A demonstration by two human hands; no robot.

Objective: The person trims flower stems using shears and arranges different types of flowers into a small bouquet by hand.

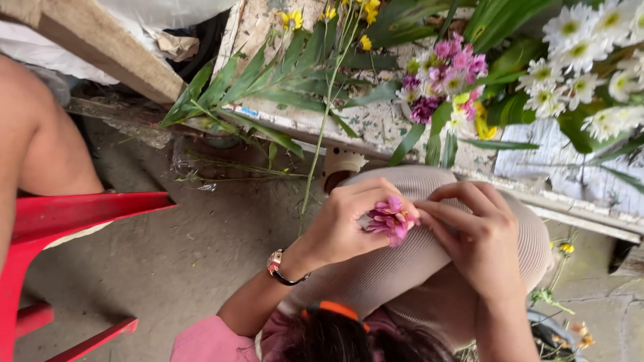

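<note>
The white daisies (pixel 590 60) run off the top right edge. The pink flower (pixel 390 218) is partly covered by the left hand (pixel 342 224) and the right hand (pixel 479 238), its stem hidden. The red chair (pixel 54 234) is cut off at the left edge.

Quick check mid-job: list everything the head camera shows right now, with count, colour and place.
Flower head: one, pink-purple, between both hands.
Bunch of small flowers: one, pink, purple and white, on the worn tabletop.
Daisies: a cluster, white with yellow centres, upper right.
Yellow flowers: several, top centre.
Long leaves: many, green, left end of tabletop.
Plastic chair: one, red, left.
Wristwatch: one, left wrist.
Left hand: fingers holding the flower head.
Right hand: fingers touching it.
</note>
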